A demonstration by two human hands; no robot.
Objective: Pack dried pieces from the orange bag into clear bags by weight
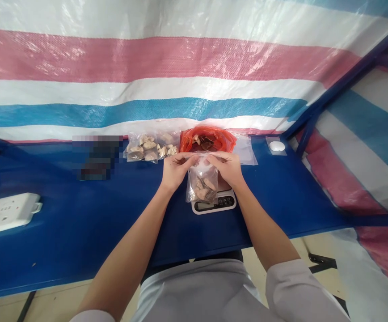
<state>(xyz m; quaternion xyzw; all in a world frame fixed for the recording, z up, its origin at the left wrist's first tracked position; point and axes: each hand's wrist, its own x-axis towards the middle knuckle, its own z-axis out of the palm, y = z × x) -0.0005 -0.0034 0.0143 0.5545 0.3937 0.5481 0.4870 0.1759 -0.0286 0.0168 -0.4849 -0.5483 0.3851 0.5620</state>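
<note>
Left hand (pixel 177 171) and right hand (pixel 224 167) pinch the top edge of a clear bag (pixel 202 184) between closed fingers; it seems light, floppy, best held there, above a scale (pixel 214 202).

Bright, even light glares off the striped woven plastic tarpaulin (pixel 147 58) and the clear plastic bag (pixel 202 183); wide-angle distortion bows the edges of the long blue table (pixel 63 250), and a pixelated blur (pixel 96 156) hides part of it.

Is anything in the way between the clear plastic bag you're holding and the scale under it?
Nothing visible stands in the way. The clear plastic bag, held at its top edge by the left hand and right hand, hangs over the digital scale. Whether it touches the scale cannot be told.
</note>
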